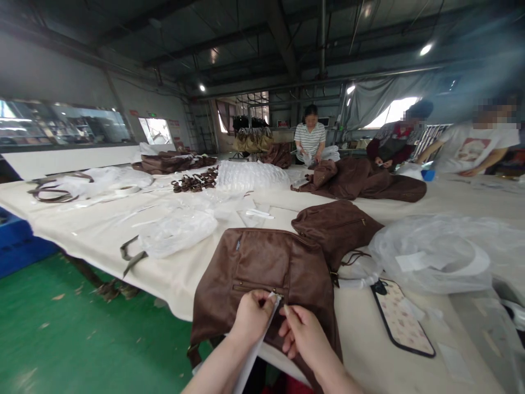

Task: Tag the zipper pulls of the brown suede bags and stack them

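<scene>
A brown leather-like bag [262,254] lies at the table's near edge, with a zip pocket across its front. Over its lower part, my left hand [253,316] pinches the top end of a long white strip [257,350] between thumb and forefinger, close to the zip pull. The strip hangs down past my left wrist toward my lap. Just right of it, my right hand [301,330] is closed, its fingers curled and the thumb against the forefinger. Whatever that pinch may hold is too small to make out.
A second brown bag [338,227] lies behind the first. To the right are clear plastic wrapping [435,254] and a phone in a patterned case [404,320]. More brown bags [369,178] are piled further back, where several people stand. Brown straps [197,179] lie heaped at centre-left.
</scene>
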Demonstrator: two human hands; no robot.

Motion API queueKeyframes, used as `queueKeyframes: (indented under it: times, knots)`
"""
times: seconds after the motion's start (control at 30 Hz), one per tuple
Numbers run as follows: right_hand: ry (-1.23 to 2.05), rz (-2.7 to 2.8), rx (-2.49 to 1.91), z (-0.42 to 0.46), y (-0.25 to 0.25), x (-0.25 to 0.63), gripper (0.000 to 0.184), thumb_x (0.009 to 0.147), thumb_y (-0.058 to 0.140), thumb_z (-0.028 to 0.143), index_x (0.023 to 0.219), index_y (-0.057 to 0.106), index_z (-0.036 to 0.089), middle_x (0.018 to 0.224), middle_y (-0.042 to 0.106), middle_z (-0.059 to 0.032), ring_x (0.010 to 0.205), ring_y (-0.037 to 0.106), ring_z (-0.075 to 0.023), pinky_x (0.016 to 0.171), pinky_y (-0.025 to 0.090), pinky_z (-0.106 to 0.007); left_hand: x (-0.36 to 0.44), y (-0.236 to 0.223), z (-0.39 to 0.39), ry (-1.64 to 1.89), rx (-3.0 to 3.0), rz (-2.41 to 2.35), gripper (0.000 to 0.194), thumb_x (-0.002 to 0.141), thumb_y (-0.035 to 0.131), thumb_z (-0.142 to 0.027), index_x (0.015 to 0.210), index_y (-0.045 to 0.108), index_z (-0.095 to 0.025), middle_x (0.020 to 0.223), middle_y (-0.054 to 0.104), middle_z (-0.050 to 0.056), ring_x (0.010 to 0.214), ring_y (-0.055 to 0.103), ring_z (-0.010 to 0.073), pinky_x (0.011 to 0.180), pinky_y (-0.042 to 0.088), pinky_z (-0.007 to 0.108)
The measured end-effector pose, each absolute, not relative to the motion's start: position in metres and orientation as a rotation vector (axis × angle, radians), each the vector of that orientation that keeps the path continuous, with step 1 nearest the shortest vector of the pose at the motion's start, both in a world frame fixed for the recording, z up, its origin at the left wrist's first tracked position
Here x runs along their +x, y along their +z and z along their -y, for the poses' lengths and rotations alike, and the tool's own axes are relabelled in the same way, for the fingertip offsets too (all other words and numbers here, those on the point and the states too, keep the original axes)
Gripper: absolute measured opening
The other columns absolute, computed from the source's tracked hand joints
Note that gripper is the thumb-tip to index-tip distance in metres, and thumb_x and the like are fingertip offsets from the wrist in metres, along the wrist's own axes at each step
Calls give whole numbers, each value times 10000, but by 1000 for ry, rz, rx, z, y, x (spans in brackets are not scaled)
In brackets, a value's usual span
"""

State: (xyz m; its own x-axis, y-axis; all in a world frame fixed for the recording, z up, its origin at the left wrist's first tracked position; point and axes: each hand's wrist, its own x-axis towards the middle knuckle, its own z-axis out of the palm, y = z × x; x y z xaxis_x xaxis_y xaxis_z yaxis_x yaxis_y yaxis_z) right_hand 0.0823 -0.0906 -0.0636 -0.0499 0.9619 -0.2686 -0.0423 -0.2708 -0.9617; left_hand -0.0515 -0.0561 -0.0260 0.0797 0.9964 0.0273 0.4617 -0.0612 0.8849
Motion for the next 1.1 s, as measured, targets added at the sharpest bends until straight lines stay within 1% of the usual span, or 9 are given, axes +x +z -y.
queueKeyframes:
  times: [0.1,0.23,0.43,0.67,0.73,0.83,0.93,1.0,1.1]
  knots:
    - [1590,993,-1269,84,-52,75,570,715,576,689,836,605,132,578,562,19,345,471,-61,297,277,-146,-61,-19,57,865,1595,-1356,360,795,534,-427,702,699,-121,669,695,48,645,616,170,625,464,248]
    - [1516,936,-1236,82,-47,65,567,630,653,690,698,588,131,633,583,-5,367,448,-44,304,251,-152,-70,-18,55,802,1662,-1345,331,796,522,-389,668,674,-125,622,656,31,607,578,149,602,441,231]
    - [1455,937,-1250,83,-55,63,513,683,643,642,699,612,131,633,586,-11,367,425,-49,322,269,-173,-71,-13,53,656,1824,-1403,291,818,488,-291,639,664,-144,622,637,21,590,550,136,570,379,227]
    - [1262,1068,-1382,87,-59,55,402,813,516,533,720,624,157,554,573,-8,382,455,-94,347,309,-197,-61,5,75,682,2135,-1856,192,818,556,-210,645,633,-183,739,632,29,649,571,142,593,360,253]
    - [1198,1089,-1395,88,-56,55,375,815,508,501,717,634,161,500,534,8,401,454,-109,371,325,-208,-58,1,85,735,2255,-1832,206,859,513,-175,693,634,-183,763,619,30,681,583,147,622,403,260]
    - [1107,1110,-1389,88,-52,56,352,804,515,465,636,612,171,487,509,14,430,424,-110,406,326,-219,-56,-11,97,743,2558,-1763,160,848,522,-111,880,663,-178,837,625,35,743,602,171,686,485,289]
    - [1125,1089,-1395,87,-51,57,347,788,529,462,596,581,178,463,463,29,418,361,-98,392,278,-219,-56,-20,103,621,2907,-1711,325,774,570,-46,1080,640,-131,882,635,52,754,605,193,666,540,319]
    - [1195,1040,-1390,86,-52,58,355,772,549,483,583,558,182,438,422,43,396,334,-92,379,253,-219,-55,-22,104,573,3045,-1674,413,733,582,-19,1136,618,-99,884,636,60,746,604,196,638,557,317]
    - [1303,924,-1357,87,-53,58,403,781,541,548,596,539,189,428,415,47,363,337,-94,359,237,-222,-52,-24,105,551,3112,-1636,420,719,585,-13,1131,621,-87,882,637,67,744,607,195,624,566,305]
